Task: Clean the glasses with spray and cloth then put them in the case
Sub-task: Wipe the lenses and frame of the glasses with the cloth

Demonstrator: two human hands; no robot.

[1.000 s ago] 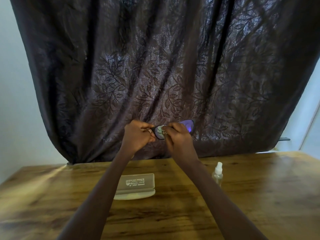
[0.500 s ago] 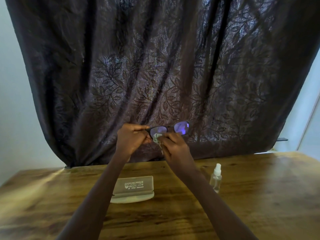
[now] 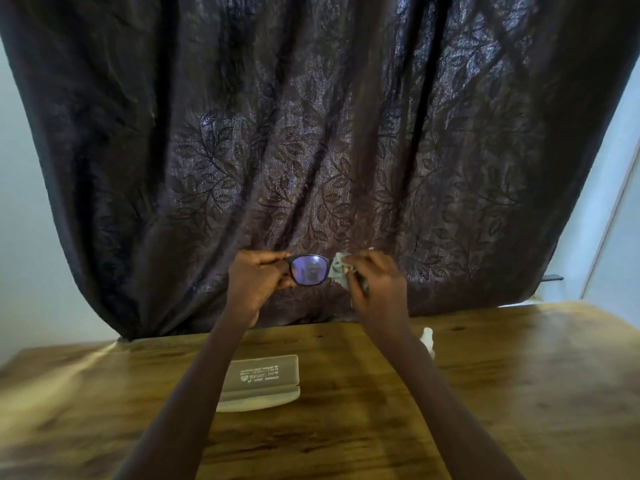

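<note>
I hold black-framed glasses (image 3: 309, 270) up in front of the curtain, above the table's far edge. My left hand (image 3: 258, 277) pinches the left end of the frame. The left lens shows bare with a violet sheen. My right hand (image 3: 375, 278) presses a small grey cloth (image 3: 337, 270) over the right lens, which is hidden by cloth and fingers. On the table below lies the beige glasses case (image 3: 261, 377), its lid up with printed text. The spray bottle (image 3: 428, 339) stands to the right, mostly hidden behind my right forearm.
A wooden table (image 3: 519, 393) fills the lower view. A dark leaf-patterned curtain (image 3: 311, 133) hangs behind its far edge. Pale wall shows at the left and a bright window frame (image 3: 609, 220) at the right.
My right hand has slid the cloth from the left lens across to the right lens. The left lens is now uncovered. My left hand kept its hold on the frame.
</note>
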